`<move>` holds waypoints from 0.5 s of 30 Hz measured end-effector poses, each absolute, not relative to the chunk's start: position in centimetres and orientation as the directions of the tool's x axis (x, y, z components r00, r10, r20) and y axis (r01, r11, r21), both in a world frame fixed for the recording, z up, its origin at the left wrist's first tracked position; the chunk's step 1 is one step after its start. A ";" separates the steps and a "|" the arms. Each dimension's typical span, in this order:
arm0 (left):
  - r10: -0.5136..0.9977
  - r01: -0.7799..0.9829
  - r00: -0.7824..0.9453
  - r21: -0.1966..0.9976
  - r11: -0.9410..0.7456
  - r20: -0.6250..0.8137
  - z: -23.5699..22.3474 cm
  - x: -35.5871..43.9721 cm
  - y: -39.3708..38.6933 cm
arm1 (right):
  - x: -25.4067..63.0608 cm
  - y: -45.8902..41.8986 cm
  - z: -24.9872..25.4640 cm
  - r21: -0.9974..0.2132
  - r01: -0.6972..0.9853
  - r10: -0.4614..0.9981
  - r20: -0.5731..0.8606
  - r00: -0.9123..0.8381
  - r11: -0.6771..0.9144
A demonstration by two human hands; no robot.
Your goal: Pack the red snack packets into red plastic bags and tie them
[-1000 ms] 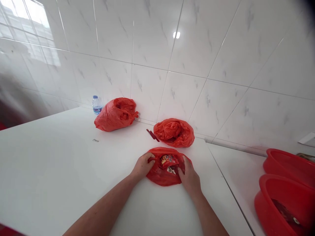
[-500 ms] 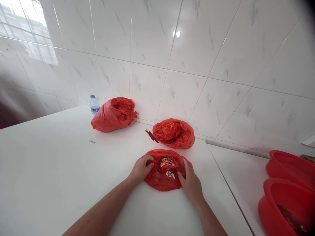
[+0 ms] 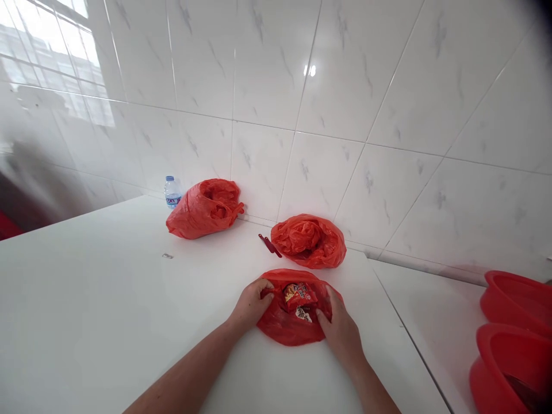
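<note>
A red plastic bag [image 3: 288,333] lies on the white table with its mouth spread open toward me. My left hand [image 3: 254,302] pinches the bag's left rim between thumb and fingers. On the other side, my right hand [image 3: 340,322] grips the right rim, its thumb inside the opening and its fingers along the outside. Inside the bag shows a red snack packet [image 3: 301,295] with printed lettering. Just below it sits a white label with dark characters [image 3: 303,314], partly covered by the bag.
Behind stand two more red plastic bags, one rolled open [image 3: 308,241], one bulging [image 3: 204,210]. A water bottle [image 3: 172,192] is by the tiled wall. Dark red knives [image 3: 269,245] and a small scrap [image 3: 167,256] lie on the table [image 3: 107,310]. Red basins [image 3: 509,368] are at right.
The whole view has shifted slightly, so everything sits a little lower and further right. Both hands keep their hold on the bag's rim, and the packets inside look the same.
</note>
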State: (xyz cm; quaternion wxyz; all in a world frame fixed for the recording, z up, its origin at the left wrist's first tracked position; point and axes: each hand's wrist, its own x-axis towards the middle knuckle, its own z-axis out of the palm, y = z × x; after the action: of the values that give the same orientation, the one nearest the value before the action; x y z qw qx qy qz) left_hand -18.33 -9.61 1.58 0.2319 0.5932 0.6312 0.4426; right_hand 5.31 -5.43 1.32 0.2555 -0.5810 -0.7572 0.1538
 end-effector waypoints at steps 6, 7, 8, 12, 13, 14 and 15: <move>0.954 0.555 -0.192 0.827 -0.086 0.228 1.7 -18.4 -9.6 | 5.2 -5.4 1.5 -0.543 0.800 0.966 0.183 -0.184 0.255; 0.953 0.557 -0.196 0.826 -0.085 0.230 1.7 -18.3 -9.6 | 5.2 -5.4 1.5 -0.546 0.799 0.967 0.178 -0.183 0.252; 0.952 0.558 -0.200 0.825 -0.084 0.232 1.7 -18.3 -9.6 | 5.2 -5.4 1.6 -0.548 0.798 0.968 0.176 -0.181 0.249; 0.943 0.598 -0.194 0.795 -0.105 0.270 1.6 -17.9 -9.4 | 5.3 -5.4 1.3 -0.562 0.791 0.969 0.176 -0.171 0.241; 0.942 0.622 -0.176 0.774 -0.119 0.286 1.6 -17.9 -9.4 | 5.3 -5.4 1.2 -0.568 0.788 0.970 0.176 -0.167 0.239; 0.941 0.646 -0.155 0.752 -0.134 0.301 1.5 -17.8 -9.4 | 5.4 -5.3 1.0 -0.574 0.784 0.970 0.178 -0.165 0.238; 0.941 0.666 -0.135 0.732 -0.146 0.311 1.5 -17.7 -9.4 | 5.5 -5.2 0.8 -0.578 0.780 0.970 0.181 -0.163 0.240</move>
State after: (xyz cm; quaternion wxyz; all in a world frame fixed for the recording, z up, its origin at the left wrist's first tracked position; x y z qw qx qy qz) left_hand -17.72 -9.35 1.50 0.1675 0.6360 0.6316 0.4105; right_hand 5.48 -5.19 0.79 0.2649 -0.5900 -0.7413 0.1793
